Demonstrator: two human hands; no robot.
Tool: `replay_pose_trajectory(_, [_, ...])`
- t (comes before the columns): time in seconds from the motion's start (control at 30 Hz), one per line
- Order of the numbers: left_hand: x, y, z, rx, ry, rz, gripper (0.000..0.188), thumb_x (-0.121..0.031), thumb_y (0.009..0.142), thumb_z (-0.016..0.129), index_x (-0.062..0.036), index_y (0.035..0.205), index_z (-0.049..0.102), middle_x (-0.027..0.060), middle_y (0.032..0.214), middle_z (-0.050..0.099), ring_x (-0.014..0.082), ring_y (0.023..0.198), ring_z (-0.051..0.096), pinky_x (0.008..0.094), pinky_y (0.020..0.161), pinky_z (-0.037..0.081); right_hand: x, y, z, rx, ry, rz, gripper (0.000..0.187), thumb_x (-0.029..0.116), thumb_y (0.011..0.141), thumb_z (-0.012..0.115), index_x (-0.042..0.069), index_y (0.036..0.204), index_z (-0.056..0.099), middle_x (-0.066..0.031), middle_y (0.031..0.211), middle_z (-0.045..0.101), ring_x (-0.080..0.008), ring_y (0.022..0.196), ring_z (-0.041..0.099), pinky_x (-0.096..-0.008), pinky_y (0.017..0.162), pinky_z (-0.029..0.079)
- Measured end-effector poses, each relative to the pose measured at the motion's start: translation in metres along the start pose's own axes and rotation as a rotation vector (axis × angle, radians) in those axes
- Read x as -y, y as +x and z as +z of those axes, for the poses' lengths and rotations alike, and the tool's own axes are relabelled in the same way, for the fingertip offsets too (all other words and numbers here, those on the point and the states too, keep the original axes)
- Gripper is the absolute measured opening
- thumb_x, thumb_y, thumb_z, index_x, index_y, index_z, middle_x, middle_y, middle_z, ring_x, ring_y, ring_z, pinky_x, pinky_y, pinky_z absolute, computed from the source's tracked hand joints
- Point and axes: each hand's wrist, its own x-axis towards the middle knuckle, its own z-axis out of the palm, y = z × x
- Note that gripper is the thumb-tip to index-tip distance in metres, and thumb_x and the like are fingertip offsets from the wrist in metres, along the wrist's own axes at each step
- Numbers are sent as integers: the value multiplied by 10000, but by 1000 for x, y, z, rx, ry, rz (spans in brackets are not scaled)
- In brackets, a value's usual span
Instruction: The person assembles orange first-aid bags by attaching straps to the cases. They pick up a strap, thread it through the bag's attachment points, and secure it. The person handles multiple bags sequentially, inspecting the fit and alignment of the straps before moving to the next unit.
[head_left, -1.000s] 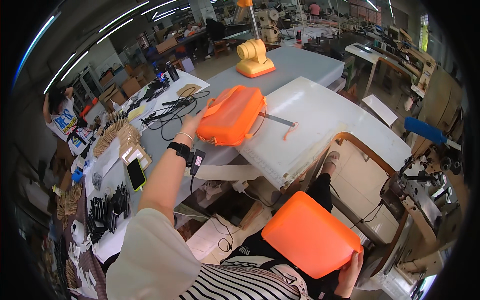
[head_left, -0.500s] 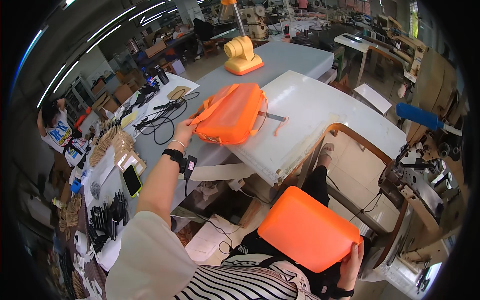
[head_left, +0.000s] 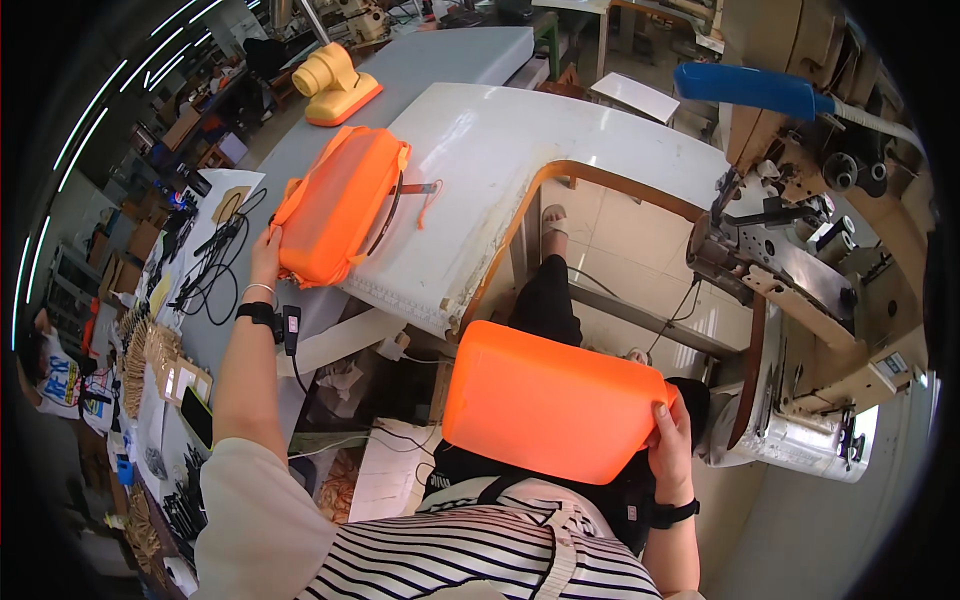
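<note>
An orange box-shaped bag with a strap lies across the edges of the grey table and the white tabletop. My left hand is closed on its near left corner; the fingertips are partly hidden. Over my lap is a smooth orange panel with rounded corners, like a shallow shell. My right hand pinches its right corner, thumb on the near face and fingers behind. A thin grey strip with an orange cord lies beside the bag on the white tabletop.
At right stands a sewing machine with a blue cylinder-shaped part above it. The white tabletop has a curved cut-out. A yellow and orange device stands on the grey table. Black cables lie at left.
The view has turned right, so the tables and bag appear further left. The orange panel has tilted and come up slightly in my right hand. My left hand stays on the bag.
</note>
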Motion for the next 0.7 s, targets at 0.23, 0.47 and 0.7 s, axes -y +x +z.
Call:
replay_pose_trajectory(0.23, [-92, -73, 11, -579, 525, 733, 350, -152, 896, 619, 19, 1189, 530, 159, 1018, 616, 263, 925, 604, 354, 844, 462, -14, 7, -9, -23, 105, 80, 388, 354, 944, 584, 42, 1167, 527, 39, 744, 531, -17, 515, 431, -170, 428, 337])
replay_pose_trajectory(0.47, [-114, -312, 49, 678, 124, 278, 160, -160, 844, 661, -10, 841, 606, 110, 713, 561, 247, 647, 581, 320, 594, 455, -30, 9, -14, 0, 201, 84, 389, 360, 941, 585, 58, 1181, 530, 66, 715, 503, -9, 519, 387, -166, 464, 316])
replay_pose_trajectory(0.7, [-84, -381, 65, 891, -529, 24, 618, -389, 967, 523, -28, 1421, 310, 75, 1248, 495, 174, 1158, 480, 329, 953, 389, -11, -7, 7, 236, 347, 112, 670, 398, 795, 739, -3, 1256, 465, 6, 823, 568, -57, 568, 458, -187, 526, 376])
